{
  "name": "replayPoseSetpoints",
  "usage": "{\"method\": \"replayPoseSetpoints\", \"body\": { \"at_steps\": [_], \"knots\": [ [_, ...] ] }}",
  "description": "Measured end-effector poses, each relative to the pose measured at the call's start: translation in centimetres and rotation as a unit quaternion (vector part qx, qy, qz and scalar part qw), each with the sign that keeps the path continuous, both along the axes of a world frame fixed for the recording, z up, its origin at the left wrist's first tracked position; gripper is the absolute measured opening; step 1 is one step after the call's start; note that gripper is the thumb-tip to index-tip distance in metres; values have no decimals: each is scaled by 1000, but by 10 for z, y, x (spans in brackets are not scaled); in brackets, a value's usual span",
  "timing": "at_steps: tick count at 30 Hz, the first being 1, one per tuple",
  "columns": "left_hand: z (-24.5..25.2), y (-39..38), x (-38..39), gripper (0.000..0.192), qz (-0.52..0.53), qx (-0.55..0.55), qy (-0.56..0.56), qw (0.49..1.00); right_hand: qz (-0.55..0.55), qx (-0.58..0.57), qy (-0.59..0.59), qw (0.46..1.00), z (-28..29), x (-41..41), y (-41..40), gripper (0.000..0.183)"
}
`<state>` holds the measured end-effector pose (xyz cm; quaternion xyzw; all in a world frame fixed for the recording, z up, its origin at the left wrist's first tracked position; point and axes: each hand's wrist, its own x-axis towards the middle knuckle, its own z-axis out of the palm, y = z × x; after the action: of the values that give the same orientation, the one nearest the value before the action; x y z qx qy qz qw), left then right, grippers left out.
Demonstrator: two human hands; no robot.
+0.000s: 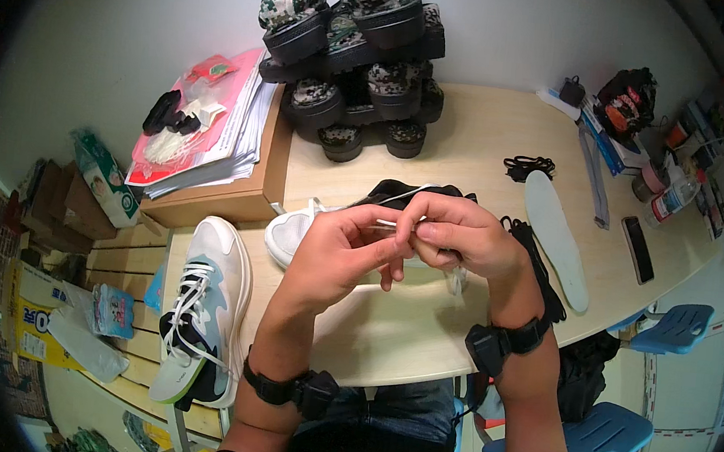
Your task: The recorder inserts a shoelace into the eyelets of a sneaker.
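Note:
My left hand (350,251) and my right hand (466,233) meet in the middle, fingertips almost touching. Between them they pinch a thin white shoelace (386,224); my fingers cover most of it. Under and behind the hands lies a white sneaker (284,231) on its side, its dark collar (398,193) showing above my fingers and its middle hidden. To the left rests a second white and pale-blue sneaker (225,285) with white laces (188,301) and an insole (177,378) sticking out of its heel opening.
On the wooden table (475,139) stand stacked camouflage shoes (381,90) at the back. A cardboard box (220,202) bears papers (239,142). At right are a pale insole (556,245), black laces (531,167), a phone (638,249) and a bottle (675,197). Blue chairs (609,439) stand below.

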<state>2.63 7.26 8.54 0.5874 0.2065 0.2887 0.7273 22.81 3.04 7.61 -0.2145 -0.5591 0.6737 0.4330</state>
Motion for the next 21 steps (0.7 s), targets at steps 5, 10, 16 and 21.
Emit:
{"method": "replayPoseSetpoints", "body": {
  "at_steps": [5,10,16,21],
  "knots": [
    [-14,5,2,17,11,39,1,999,-33,-32,-49,998,7,-5,-1,24],
    [-12,5,5,13,29,46,11,998,-60,-14,-66,996,8,-9,-1,44],
    [-10,5,4,12,50,12,-3,999,-44,-33,-48,997,9,-4,-2,48],
    [-13,6,6,14,65,53,-3,996,-37,-37,-41,998,7,-5,0,49]
  ]
}}
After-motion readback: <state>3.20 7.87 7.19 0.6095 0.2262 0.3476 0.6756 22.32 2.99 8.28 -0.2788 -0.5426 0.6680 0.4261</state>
